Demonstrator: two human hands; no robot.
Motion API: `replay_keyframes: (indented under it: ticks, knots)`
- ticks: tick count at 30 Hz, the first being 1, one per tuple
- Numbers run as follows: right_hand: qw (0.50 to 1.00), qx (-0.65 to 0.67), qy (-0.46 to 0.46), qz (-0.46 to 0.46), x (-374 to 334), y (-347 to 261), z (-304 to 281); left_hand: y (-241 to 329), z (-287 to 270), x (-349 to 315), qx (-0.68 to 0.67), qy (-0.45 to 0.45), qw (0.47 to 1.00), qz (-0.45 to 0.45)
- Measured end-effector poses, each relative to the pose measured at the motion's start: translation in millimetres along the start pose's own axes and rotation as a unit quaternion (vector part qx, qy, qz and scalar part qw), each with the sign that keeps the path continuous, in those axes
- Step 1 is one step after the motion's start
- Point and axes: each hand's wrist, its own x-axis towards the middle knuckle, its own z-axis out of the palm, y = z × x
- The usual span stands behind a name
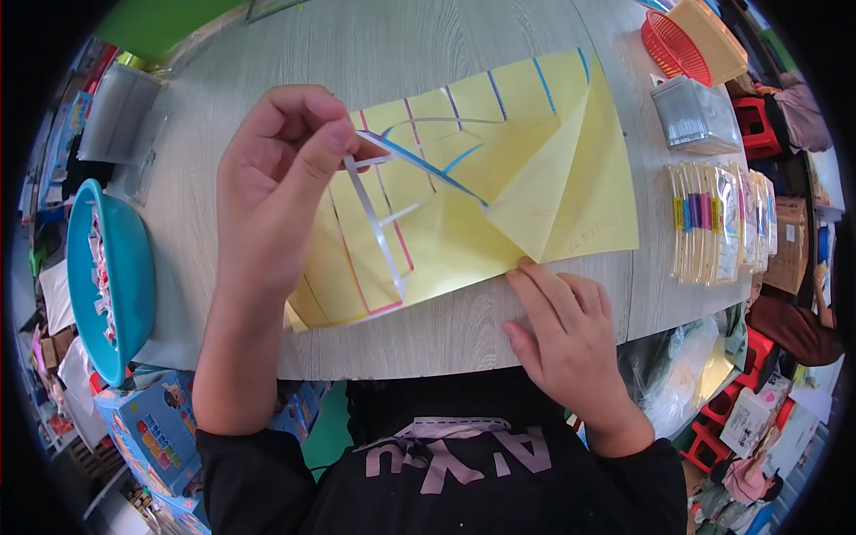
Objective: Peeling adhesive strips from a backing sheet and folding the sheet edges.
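A large yellow sheet [455,241] with creases lies on the table, with thin coloured strips in rows across its far and left parts. My left hand [276,183] is raised over the sheet's left end, thumb and fingers pinched on a branching strip [419,164], white and blue, that hangs over the sheet. One white branch [375,217] runs down toward the near edge; whether its end touches the sheet I cannot tell. My right hand [568,334] rests at the near edge, fingers extended, index fingertip touching the sheet by a fold.
A teal basin [111,285] with small wrapped pieces stands at the left edge. On the right are several packs of coloured items [718,223], a clear plastic box [695,116] and a red basket [675,49]. A blue printed carton [156,432] sits below the table at left.
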Motion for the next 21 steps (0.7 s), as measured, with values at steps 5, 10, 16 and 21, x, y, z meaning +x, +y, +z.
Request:
replay_keyframes:
  ticks: [5,10,16,21]
  knots:
    - [1.0,0.01,0.014,0.004,-5,10,-3,-3,-5,4,-0.001,0.007,1.0,0.005]
    - [0.999,0.022,0.033,0.013,2,7,-8,-11,-1,1,0.026,-0.011,0.999,0.016]
    - [0.992,-0.001,0.08,0.098,10,7,-6,-15,5,-5,0.034,-0.085,0.995,0.028]
    - [0.982,-0.022,0.124,0.142,17,15,-4,-7,8,-10,0.048,-0.132,0.989,0.042]
